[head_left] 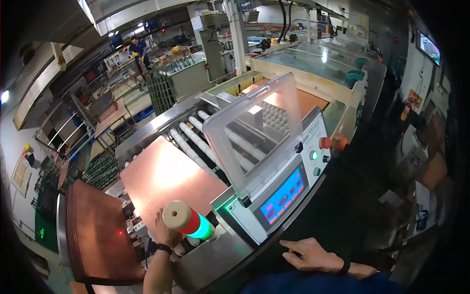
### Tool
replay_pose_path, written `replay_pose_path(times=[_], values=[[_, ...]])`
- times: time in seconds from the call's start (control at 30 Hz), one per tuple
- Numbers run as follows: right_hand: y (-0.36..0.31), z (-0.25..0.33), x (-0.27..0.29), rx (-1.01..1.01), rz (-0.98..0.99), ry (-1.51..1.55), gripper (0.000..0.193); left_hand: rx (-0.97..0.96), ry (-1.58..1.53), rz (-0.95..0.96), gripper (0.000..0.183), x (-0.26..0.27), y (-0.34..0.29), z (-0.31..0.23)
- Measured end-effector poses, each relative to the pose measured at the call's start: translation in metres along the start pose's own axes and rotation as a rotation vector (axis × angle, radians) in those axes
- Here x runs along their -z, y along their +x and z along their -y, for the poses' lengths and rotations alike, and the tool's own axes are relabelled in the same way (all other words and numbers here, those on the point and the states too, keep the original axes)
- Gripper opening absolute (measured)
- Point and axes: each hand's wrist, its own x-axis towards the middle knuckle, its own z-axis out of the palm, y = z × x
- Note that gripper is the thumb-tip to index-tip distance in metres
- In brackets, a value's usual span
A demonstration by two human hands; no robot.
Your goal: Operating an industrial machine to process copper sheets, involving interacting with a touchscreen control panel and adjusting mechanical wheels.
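My left hand [166,233] reaches up beside the signal light [182,218], its fingers stretched toward the near edge of a copper-coloured sheet [166,179]. The light hides part of that hand; whether the fingertips touch the sheet I cannot tell. The sheet lies flat over the white rollers [193,147] of a conveyor. My right hand [309,254] hangs in front of the machine, below its control panel [286,193], empty, with the index finger extended and the others loosely bent. The signal light glows green below its red band.
A stack of copper-coloured sheets [100,235] stands left of the rollers. A clear hinged cover [254,132] is raised behind the panel, which carries a red knob [324,142]. Another sheet [306,100] lies farther along the line. A person [138,49] stands at the far left.
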Motion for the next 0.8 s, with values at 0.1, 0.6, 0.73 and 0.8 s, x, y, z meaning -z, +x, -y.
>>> replay_pose_path(times=[0.1,0.6,0.73,0.8], values=[[0.004,-0.005,0.001,0.013,0.034,0.002,0.041,-0.037,-0.312,0.061,0.080,-0.032,0.001,0.034],[-0.020,-0.016,0.002,-0.121,-0.073,-0.050,0.033,-0.217,0.279,0.020,0.045,-0.095,0.068,-0.014],[-0.026,-0.020,0.008,-0.101,-0.084,-0.060,0.034,-0.295,0.205,-0.056,0.037,-0.079,0.069,-0.045],[-0.025,-0.022,0.011,-0.075,-0.101,-0.046,0.035,-0.161,-0.037,-0.091,0.040,-0.097,0.075,-0.021]])
